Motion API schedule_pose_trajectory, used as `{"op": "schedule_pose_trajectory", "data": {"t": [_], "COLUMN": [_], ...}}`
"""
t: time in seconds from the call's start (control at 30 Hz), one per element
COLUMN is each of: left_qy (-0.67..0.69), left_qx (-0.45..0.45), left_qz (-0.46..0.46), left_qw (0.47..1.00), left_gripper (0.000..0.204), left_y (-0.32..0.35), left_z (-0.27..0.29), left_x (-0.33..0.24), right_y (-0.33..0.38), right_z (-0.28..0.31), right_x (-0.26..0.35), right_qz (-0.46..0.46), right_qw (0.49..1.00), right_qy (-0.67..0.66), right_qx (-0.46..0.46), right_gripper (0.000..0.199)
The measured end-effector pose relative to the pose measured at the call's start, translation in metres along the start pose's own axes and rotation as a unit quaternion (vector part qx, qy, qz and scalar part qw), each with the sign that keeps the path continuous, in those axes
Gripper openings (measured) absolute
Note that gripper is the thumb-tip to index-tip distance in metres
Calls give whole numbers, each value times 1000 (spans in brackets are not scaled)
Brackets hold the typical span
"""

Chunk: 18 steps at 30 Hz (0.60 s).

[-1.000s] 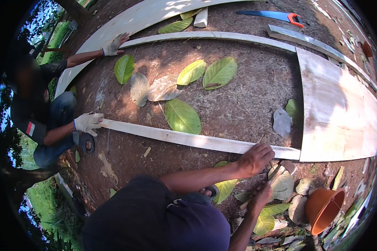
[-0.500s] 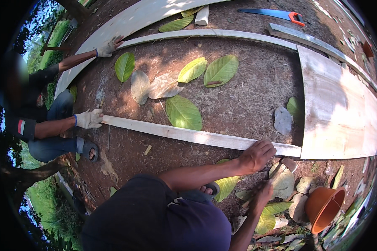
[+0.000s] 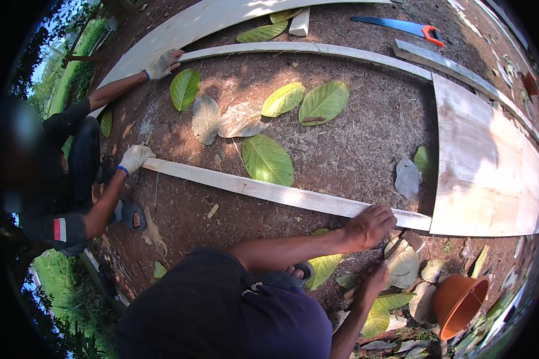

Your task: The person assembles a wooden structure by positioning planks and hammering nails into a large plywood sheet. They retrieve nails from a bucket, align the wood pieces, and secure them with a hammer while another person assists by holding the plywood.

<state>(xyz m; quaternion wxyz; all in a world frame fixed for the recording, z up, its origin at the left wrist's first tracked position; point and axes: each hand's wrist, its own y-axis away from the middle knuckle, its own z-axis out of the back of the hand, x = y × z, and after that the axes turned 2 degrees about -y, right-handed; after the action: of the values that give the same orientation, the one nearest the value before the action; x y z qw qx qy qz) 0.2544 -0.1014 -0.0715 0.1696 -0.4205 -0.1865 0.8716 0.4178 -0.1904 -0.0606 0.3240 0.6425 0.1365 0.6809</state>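
Altogether, two pale wooden battens lie on the bare ground (image 3: 356,152), one far and one near, and the right end of each meets the left edge of a single plywood panel (image 3: 491,167): the far batten (image 3: 305,48) at its far-left corner, the near batten (image 3: 251,186) at its near-left corner. The person's left hand (image 3: 371,227) rests on the near batten close to its right end, fingers bent and bunched together; I cannot tell whether they pinch the wood or something small. The right hand (image 3: 375,277) is closed around the handle of one hatchet-like tool (image 3: 396,254), whose head lies just off the near side of the batten, over a dry leaf.

One co-worker is at the left ends with two gloved hands: one glove (image 3: 136,158) grips the near batten's end, while the other (image 3: 161,66) lies at the far batten's end, fingers outstretched.

Between the battens are eight large leaves: five green leaves (image 3: 323,103) and three dry leaves (image 3: 206,119). Beyond the far batten lie one long pale sheet (image 3: 203,24), one short block (image 3: 300,23), one blue-bladed handsaw (image 3: 395,26) and one grey beam (image 3: 461,72). One orange-brown pot (image 3: 446,296) sits off the panel's near edge.
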Motion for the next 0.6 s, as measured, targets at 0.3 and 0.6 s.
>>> {"op": "schedule_pose_trajectory", "data": {"t": [0.3, 0.6], "left_qy": [1, -25], "left_qx": [5, 44], "left_qz": [-36, -43], "left_qw": [999, 998], "left_gripper": [30, 25], "left_y": [6, 5], "left_z": [2, -6], "left_x": [-17, -18], "right_y": [-12, 2], "right_z": [7, 6], "right_x": [-33, 7], "right_qz": [22, -88], "right_qw": [999, 991], "right_qy": [-28, -103], "right_qx": [9, 9], "right_gripper": [44, 39]}}
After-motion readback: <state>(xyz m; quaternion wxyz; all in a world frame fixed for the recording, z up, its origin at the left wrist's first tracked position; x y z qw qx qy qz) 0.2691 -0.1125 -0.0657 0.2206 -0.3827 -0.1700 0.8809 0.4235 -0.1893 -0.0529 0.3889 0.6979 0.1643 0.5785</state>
